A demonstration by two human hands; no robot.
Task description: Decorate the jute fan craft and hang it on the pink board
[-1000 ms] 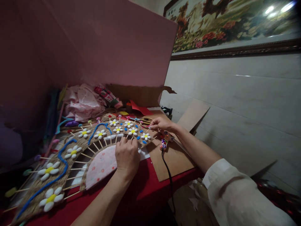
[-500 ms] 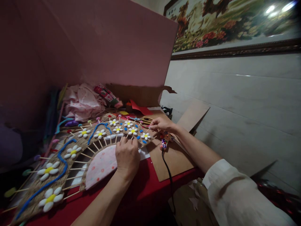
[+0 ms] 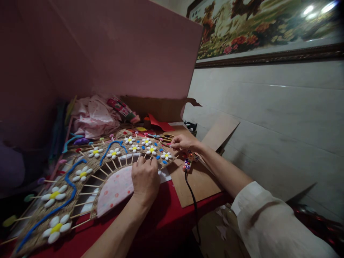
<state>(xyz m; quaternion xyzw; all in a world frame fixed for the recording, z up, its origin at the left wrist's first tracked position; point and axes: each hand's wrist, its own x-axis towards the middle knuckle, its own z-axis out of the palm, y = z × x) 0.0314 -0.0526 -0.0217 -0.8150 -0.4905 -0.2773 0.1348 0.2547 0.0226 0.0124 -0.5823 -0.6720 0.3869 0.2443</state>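
Observation:
A large handmade fan (image 3: 80,179) of jute cord and wooden sticks lies on the red table (image 3: 166,218). It carries white daisy flowers, blue cords and blue dots, with a pink dotted half-disc (image 3: 115,190) at its centre. My left hand (image 3: 145,177) rests on the fan's inner band, fingers curled down against the sticks. My right hand (image 3: 184,142) pinches something small at the fan's right end, by a stick tip. A patterned glue gun (image 3: 189,160) with a black cable lies just beside that hand.
A pink board (image 3: 129,50) stands behind the work. Brown cardboard sheets (image 3: 199,179) cover the table's right part. Pink cloth (image 3: 94,116), a printed packet, red paper and craft bits lie at the back. A framed picture (image 3: 263,28) hangs on the tiled wall.
Both hands have stayed almost where they were. The view has shifted slightly, so the fan sits a little lower left in the picture.

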